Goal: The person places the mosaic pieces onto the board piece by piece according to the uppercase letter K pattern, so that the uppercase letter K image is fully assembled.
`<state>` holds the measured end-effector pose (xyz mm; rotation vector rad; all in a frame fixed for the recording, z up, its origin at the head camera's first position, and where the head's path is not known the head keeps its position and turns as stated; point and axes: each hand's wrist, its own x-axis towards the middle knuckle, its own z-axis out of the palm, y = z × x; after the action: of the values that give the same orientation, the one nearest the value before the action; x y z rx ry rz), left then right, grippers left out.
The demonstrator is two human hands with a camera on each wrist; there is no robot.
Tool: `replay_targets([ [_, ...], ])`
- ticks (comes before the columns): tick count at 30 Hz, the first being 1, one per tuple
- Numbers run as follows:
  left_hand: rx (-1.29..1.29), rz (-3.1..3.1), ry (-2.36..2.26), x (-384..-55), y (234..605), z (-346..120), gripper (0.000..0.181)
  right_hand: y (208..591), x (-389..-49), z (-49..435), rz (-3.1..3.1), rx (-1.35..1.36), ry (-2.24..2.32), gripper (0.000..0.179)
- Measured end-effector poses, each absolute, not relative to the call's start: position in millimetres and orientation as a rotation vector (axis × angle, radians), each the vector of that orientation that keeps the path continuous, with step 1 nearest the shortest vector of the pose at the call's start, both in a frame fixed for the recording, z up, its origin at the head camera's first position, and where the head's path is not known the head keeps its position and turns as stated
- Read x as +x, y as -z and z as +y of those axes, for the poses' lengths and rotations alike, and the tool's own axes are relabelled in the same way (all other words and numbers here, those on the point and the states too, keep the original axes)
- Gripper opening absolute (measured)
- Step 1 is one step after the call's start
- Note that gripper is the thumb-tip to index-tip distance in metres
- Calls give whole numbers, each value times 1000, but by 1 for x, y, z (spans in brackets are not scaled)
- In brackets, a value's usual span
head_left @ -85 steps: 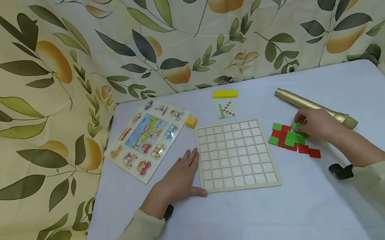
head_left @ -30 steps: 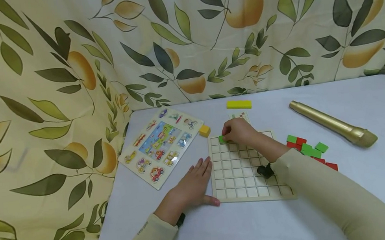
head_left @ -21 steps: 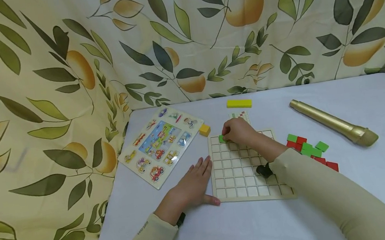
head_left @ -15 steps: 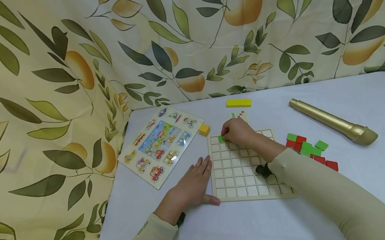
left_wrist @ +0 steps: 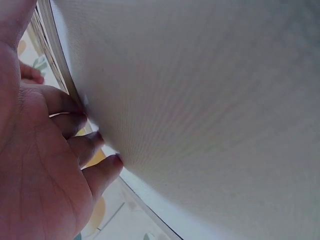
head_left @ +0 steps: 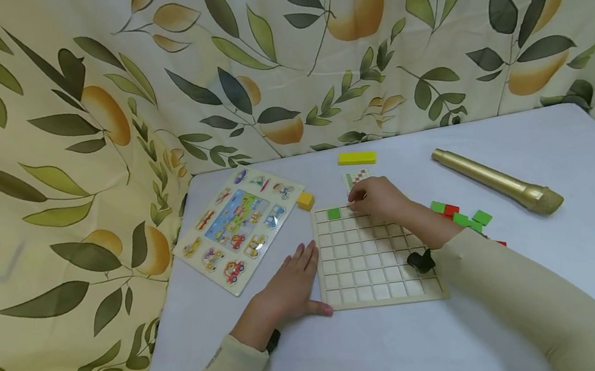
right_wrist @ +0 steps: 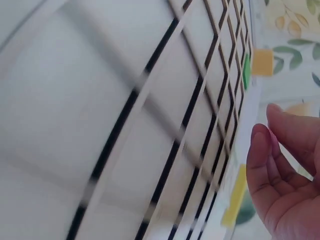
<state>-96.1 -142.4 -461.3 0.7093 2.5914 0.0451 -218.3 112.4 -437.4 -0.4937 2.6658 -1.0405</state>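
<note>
A single green square tile (head_left: 334, 213) lies in the top row of the wooden grid board (head_left: 362, 293), near its left corner. Just to the right of that tile, my right hand (head_left: 379, 199) hovers over the board's far edge. The right wrist view shows its thumb and fingers (right_wrist: 259, 145) loosely bent, with nothing between them. My left hand (head_left: 291, 283) lies flat along the board's left edge, fingers extended and fingertips right at the frame. Beyond the board, a small pattern card (head_left: 353, 178) with red and green squares is partly covered by the right hand.
Green and red tiles (head_left: 461, 219) lie in a loose pile right of the board, partly behind the right sleeve. A gold microphone (head_left: 495, 180) rests behind them. Left are a picture puzzle board (head_left: 229, 262) and an orange block (head_left: 306, 201). A yellow bar (head_left: 357, 158) lies at the back.
My right hand took a green tile from the pile, brought it left to the board's top row, let go and shifted slightly right. The left hand stays at the board's edge.
</note>
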Motion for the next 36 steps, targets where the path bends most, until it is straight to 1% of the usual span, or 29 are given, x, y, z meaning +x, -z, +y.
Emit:
replay_targets([
  [11,735,2603,-46,-94,462,-142,127,422,-202,191,2721,-245,967,26],
  [20,734,2599,-56,-92,460,-141,127,422,-183,252,2747,-156,924,30],
  [25,742,2602,-79,-91,460,-141,127,427,-171,277,2764,-116,888,31],
  [36,757,2605,-91,-90,457,-141,126,440,-153,313,2770,-53,811,36],
])
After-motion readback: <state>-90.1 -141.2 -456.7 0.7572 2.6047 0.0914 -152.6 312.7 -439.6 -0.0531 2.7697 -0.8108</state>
